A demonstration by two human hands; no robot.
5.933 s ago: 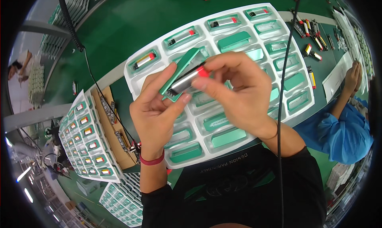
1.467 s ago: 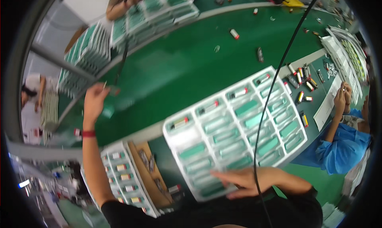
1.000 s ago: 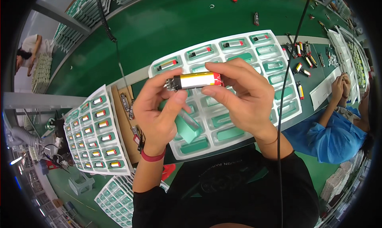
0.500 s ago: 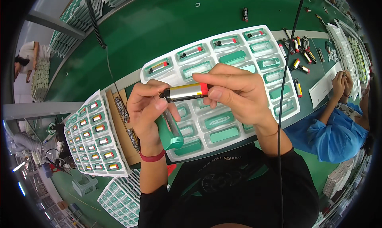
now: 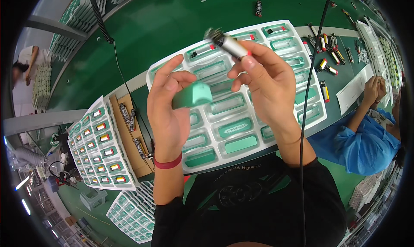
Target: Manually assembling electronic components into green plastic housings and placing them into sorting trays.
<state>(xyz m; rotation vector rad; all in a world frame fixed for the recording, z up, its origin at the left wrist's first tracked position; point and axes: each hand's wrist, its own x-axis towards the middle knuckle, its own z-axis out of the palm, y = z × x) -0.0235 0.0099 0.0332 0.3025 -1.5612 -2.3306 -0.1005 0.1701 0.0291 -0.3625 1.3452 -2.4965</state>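
In my right hand is a small silver battery cell with a red end, pinched between thumb and fingers above the white tray. The dark part at the cell's other end is motion-blurred. My left hand holds a mint-green plastic shell against its palm, index finger and thumb raised off it. The two held things are apart. Beneath both hands lies the white moulded tray. Some pockets hold green shells; cells lie in several pockets of the far row.
At left, a tilted white tray holds several cells beside cardboard bearing dark parts. Loose cells lie scattered at right. A black cable hangs across the view. A co-worker in a blue garment sits at right.
My right hand has lifted the battery cell up and away from my left hand, tilting it. My left hand has let go of the cell, and the shell in it has turned and risen.
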